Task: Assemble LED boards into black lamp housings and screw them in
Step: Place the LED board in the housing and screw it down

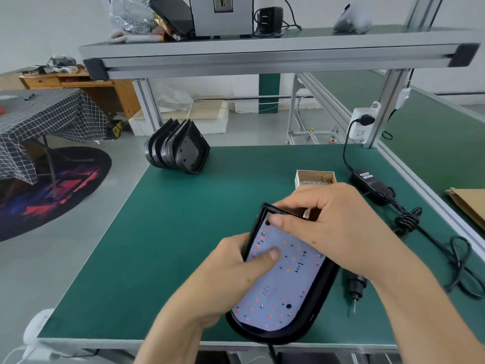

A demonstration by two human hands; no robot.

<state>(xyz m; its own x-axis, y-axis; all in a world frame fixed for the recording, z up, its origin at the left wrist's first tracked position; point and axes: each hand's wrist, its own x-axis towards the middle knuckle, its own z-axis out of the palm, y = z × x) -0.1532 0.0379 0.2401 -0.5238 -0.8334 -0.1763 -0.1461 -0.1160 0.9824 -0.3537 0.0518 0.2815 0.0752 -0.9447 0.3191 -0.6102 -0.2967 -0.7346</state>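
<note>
A black lamp housing (312,308) is tilted up off the green table near its front edge, with a white LED board (286,290) lying inside it. My left hand (236,269) grips the housing's left rim, thumb pressed flat on the board. My right hand (330,227) reaches over the housing's far end, its thumb tip pressing the board's top corner and its fingers curled; whether they pinch a screw is hidden. A small cardboard box of screws (315,178) stands just beyond my right hand. An electric screwdriver (355,287) lies on the table right of the housing.
A stack of empty black housings (178,149) lies at the table's far left corner. The screwdriver's power adapter (368,182) and coiled cable (409,219) run along the right side. A brown envelope (469,206) lies on the neighbouring table. An aluminium shelf (262,52) hangs overhead.
</note>
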